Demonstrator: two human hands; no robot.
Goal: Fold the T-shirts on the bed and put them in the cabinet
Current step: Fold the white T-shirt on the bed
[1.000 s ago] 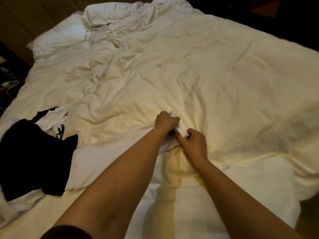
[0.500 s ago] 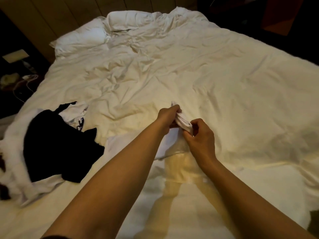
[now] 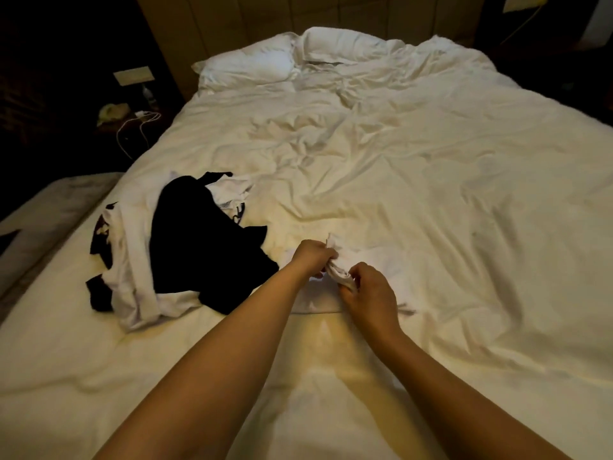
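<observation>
Your left hand and right hand both grip a bunched fold of a white T-shirt, fingers curled tight around the gathered cloth, the two hands almost touching above the near middle of the bed. The rest of that shirt lies flat on the duvet beneath your hands, its lower edge showing as a straight line just behind your right wrist; where the white fabric ends and the white bedding begins is hard to tell. Both forearms reach forward from the bottom of the view, the left one crossing toward the centre. Just to the left of your hands sits a loose pile of unfolded clothes: a black T-shirt spread on top, white garments rumpled under and beside it, some with dark print. The pile rests near the bed's left edge. Farther back, the duvet is creased and wrinkled, and two white pillows lie against the wooden headboard. On the dark bedside surface to the left, a white cable trails beside a small pale object too dim to identify.
</observation>
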